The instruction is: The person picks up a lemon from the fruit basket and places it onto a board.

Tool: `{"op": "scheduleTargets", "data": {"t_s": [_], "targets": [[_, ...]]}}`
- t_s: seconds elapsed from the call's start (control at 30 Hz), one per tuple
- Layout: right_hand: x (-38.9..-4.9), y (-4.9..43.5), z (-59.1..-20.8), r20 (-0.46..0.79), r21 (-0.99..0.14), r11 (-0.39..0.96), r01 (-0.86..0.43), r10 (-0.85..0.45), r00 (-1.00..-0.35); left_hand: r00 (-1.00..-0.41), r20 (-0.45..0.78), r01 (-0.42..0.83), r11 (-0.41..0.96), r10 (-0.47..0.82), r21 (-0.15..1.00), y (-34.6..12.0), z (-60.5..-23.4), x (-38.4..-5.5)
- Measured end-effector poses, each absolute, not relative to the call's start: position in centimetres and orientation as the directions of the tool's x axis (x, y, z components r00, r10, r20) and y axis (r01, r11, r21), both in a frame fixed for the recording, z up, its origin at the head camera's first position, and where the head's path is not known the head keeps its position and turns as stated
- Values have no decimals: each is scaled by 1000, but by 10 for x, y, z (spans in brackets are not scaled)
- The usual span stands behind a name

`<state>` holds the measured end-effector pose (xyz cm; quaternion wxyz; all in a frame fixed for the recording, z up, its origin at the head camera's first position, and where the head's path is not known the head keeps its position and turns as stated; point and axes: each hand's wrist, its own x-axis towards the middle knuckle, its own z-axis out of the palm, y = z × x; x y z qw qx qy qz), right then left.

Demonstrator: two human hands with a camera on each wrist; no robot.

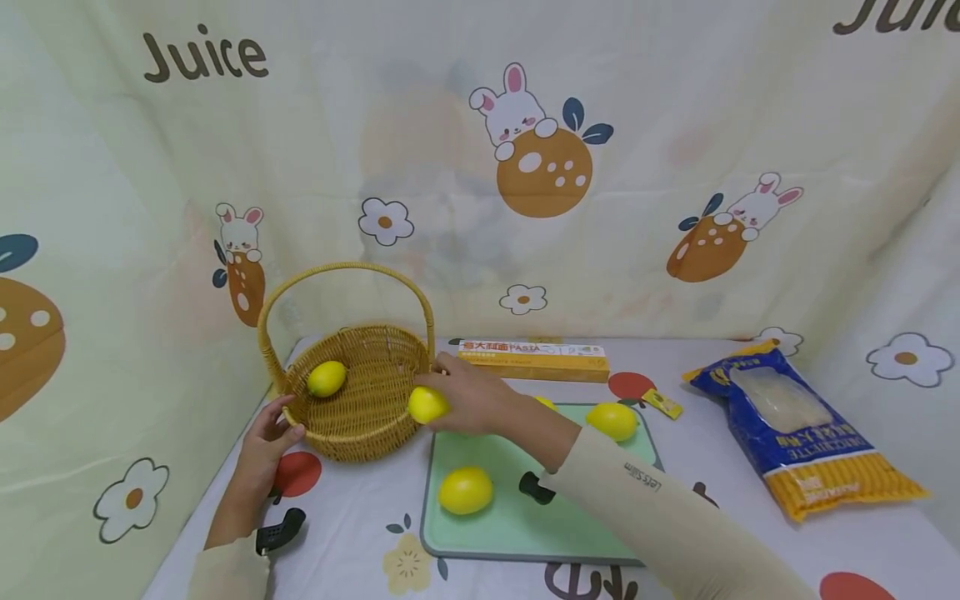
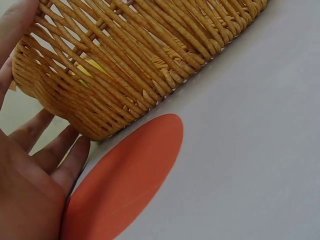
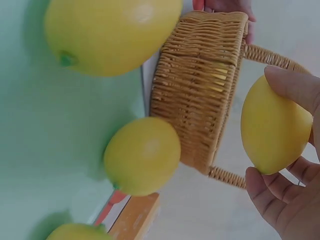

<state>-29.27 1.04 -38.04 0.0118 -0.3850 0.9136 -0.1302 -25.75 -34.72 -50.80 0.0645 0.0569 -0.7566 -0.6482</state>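
Note:
At the left, my left hand (image 1: 260, 450) grips the front-left rim of a round wicker basket (image 1: 360, 440), its thumb over the edge and fingers along the outer side. One yellow lemon (image 1: 326, 378) lies inside the basket. My right hand (image 1: 476, 400) holds another lemon (image 3: 275, 127) between thumb and fingertips, near the basket's right rim in the head view. Right of the basket lies a green cutting board (image 1: 540, 529). It bears a lemon (image 1: 465, 490) near the front, one (image 1: 611, 421) at the back right, and one (image 1: 546, 402) mostly hidden behind my right arm.
The basket's tall arched handle (image 1: 345, 267) rises above its opening. Behind the board is a yellow pasta box (image 1: 532, 362). A small yellow packet (image 1: 663, 404) lies beside the board, and a blue and yellow bag (image 1: 795, 433) at the right. A printed curtain hangs behind.

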Motion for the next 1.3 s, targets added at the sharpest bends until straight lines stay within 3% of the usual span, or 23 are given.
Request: {"op": "scheduleTargets", "data": {"t_s": [0.97, 1.3], "targets": [[-266, 70, -395, 61, -308, 744, -593, -607, -792, -981, 13, -16, 147, -193, 989, -348, -504, -254], [-257, 87, -409, 63, -322, 741, -589, -604, -794, -983, 11, -13, 133, -183, 991, -346, -508, -259]]}}
